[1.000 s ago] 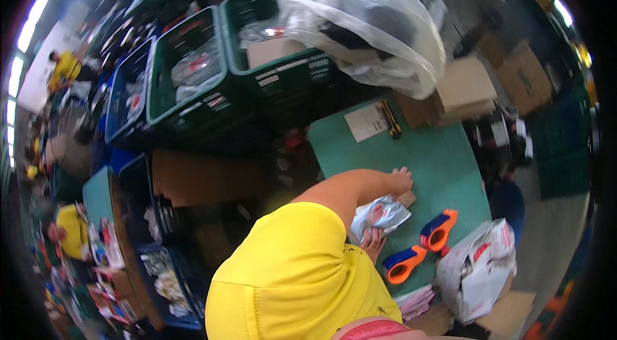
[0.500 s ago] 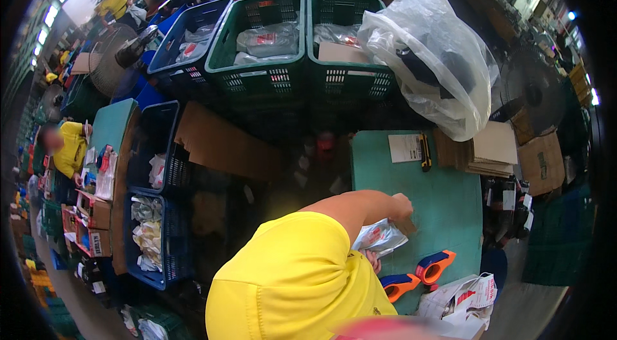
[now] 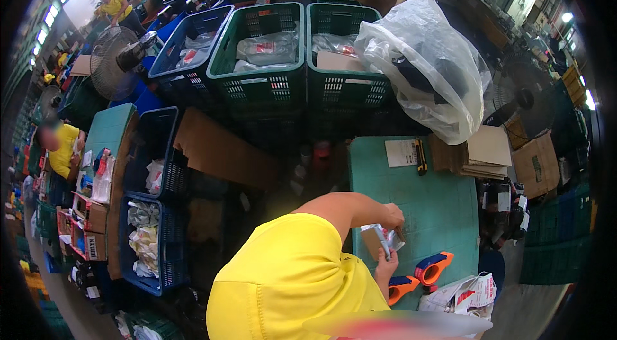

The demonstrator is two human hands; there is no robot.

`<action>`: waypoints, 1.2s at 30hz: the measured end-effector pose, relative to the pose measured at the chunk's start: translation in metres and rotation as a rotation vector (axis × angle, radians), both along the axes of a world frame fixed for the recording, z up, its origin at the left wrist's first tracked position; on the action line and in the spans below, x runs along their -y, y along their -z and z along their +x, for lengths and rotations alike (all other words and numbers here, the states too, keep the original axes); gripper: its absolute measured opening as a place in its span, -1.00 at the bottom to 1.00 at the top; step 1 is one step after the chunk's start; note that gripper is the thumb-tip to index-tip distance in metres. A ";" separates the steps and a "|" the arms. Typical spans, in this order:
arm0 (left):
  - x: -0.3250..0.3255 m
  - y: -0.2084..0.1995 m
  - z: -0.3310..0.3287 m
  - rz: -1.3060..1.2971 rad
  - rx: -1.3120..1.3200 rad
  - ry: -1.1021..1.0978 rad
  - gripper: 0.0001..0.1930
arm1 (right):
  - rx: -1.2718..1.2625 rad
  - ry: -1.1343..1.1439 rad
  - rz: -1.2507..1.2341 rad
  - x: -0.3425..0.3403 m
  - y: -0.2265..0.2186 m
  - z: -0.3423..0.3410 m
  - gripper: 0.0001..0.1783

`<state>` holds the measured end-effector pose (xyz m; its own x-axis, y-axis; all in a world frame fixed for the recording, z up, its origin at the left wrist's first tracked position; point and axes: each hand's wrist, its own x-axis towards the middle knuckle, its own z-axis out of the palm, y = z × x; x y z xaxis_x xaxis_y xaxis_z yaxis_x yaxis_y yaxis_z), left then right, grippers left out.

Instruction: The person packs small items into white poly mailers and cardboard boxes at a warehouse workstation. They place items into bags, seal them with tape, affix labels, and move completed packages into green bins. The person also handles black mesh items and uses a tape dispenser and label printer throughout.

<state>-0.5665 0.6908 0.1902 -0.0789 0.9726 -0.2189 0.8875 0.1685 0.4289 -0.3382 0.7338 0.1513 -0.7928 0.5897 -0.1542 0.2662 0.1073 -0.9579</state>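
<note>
At the near left side of the green-topped table (image 3: 443, 211), both my hands are on a small package of silvery plastic and brown cardboard (image 3: 371, 243). My left hand (image 3: 392, 215) is closed over its far end, the fingertips partly hidden. My right hand (image 3: 386, 265) comes up from below and pinches the edge facing me, fingers on the shiny plastic. The package is tilted, a flat brown face showing on its left. Two orange-and-blue tape dispensers, one farther right (image 3: 434, 268) and one nearer (image 3: 403, 288), lie just right of my right hand.
A paper sheet (image 3: 401, 153) and a yellow-black utility knife (image 3: 421, 157) lie at the table's far edge, beside stacked cardboard (image 3: 485, 153). A white printed bag (image 3: 466, 298) sits at the near right. Green crates (image 3: 257, 76) and a large clear plastic bag (image 3: 443, 102) stand beyond.
The package has been tipped and turned, so a brown face now shows instead of mostly silvery plastic. My left hand has shifted slightly left and nearer; my right hand shows more fully.
</note>
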 end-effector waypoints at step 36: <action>0.075 -0.013 0.038 0.135 -0.114 0.007 -0.19 | 0.681 0.574 0.337 0.003 -0.083 0.120 -0.40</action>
